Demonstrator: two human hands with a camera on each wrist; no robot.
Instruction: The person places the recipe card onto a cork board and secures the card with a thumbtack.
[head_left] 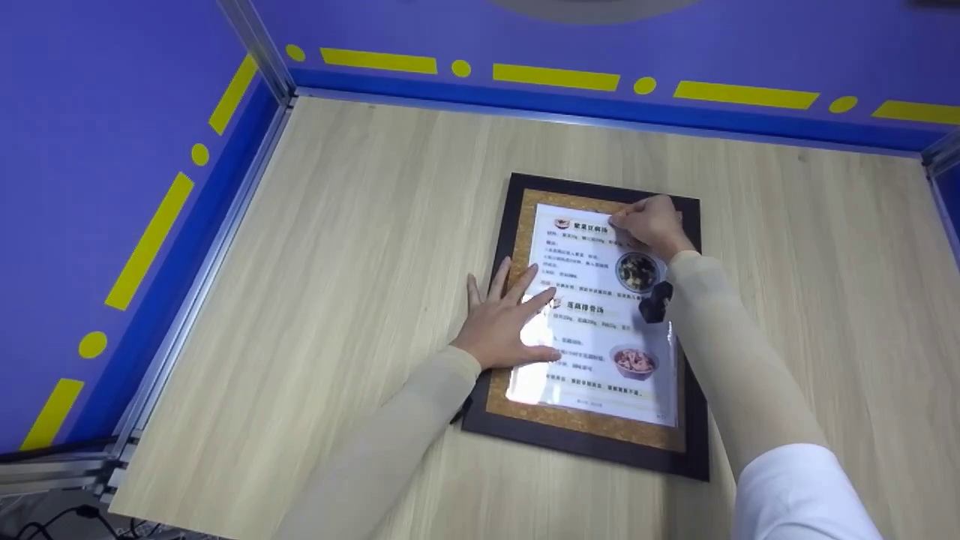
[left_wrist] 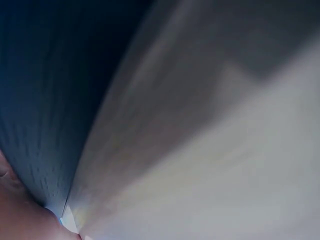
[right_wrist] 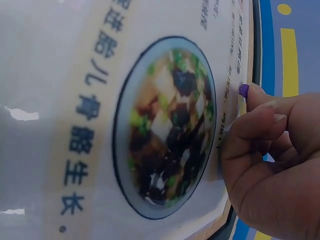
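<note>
A laminated recipe sheet (head_left: 592, 326) with printed text and two dish photos lies on a cork board (head_left: 585, 422) in a dark frame (head_left: 585, 445). My left hand (head_left: 504, 330) rests with spread fingers on the sheet's left side. At the top edge, my right hand (head_left: 651, 223) has its fingers curled in. The right wrist view shows a small purple pushpin (right_wrist: 243, 90) at my right thumb tip, held against the top of the sheet. A bowl photo (right_wrist: 167, 130) fills the middle there. The left wrist view is mostly the dark frame edge (left_wrist: 55, 100), blurred.
The board lies on a light wood tabletop (head_left: 337, 240). Blue panels (head_left: 555, 37) with yellow marks stand along the back and left, joined by a metal rail (head_left: 255, 169). Black cables (head_left: 82, 514) hang past the table's lower left corner.
</note>
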